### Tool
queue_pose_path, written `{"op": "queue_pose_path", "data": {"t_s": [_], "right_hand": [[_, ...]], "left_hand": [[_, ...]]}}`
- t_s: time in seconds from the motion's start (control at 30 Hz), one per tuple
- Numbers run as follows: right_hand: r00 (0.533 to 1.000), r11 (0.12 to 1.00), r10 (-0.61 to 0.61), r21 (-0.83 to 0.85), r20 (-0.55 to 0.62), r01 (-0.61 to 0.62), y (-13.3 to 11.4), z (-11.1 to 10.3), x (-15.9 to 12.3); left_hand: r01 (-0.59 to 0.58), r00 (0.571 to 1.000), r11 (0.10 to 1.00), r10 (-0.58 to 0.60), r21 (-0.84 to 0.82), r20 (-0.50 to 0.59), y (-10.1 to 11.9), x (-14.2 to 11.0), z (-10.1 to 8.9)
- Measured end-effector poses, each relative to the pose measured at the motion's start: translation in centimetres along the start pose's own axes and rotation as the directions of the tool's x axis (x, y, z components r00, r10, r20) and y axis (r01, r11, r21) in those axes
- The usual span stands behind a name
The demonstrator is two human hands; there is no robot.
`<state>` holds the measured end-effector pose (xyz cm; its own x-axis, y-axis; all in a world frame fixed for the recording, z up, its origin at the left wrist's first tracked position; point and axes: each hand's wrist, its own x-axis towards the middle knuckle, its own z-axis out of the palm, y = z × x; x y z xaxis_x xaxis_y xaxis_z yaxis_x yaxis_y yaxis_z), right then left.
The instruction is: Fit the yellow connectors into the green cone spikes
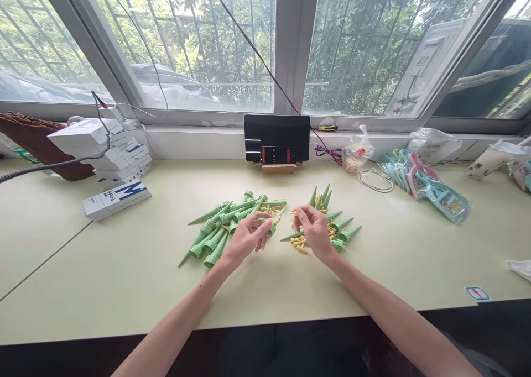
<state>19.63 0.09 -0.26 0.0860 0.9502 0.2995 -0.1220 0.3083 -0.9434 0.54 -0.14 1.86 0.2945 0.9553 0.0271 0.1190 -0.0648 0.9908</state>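
Observation:
My left hand (248, 236) is closed around a green plastic watering spike (281, 212), its pointed end up and to the right. A small yellow piece shows on that spike near my fingertips. Between thumb and fingers, my right hand (316, 232) pinches a small yellow plastic valve (292, 213), a short gap away from the spike. Left of my left hand lies a heap of green spikes with wide caps (213, 236). Around my right hand are more green spikes (342, 223) and a scatter of loose yellow valves (299, 244), partly covered by that hand.
A phone (277, 155) showing a timer leans on a black panel (276, 128) at the back. White boxes (118, 200) are stacked at left. Wrapped dustpan-like items (442, 197), a coiled cable (375, 181) and a bagged cup (355, 153) lie at right. The table's front edge is near me.

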Motion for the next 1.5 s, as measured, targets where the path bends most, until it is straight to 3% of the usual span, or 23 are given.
{"op": "queue_pose_path", "data": {"t_s": [0.27, 1.5], "right_hand": [[1.0, 1.0, -0.013, -0.016, 0.008, 0.013, -0.1, -0.1, -0.1], [0.997, 0.994, -0.023, -0.106, 0.08, 0.031, -0.6, 0.1, -0.4]], "left_hand": [[0.055, 0.996, 0.98, -0.041, -0.19, 0.077, -0.8, 0.5, -0.3], [0.028, 0.993, 0.981, -0.006, -0.192, 0.115, -1.3, 0.5, -0.4]]}}
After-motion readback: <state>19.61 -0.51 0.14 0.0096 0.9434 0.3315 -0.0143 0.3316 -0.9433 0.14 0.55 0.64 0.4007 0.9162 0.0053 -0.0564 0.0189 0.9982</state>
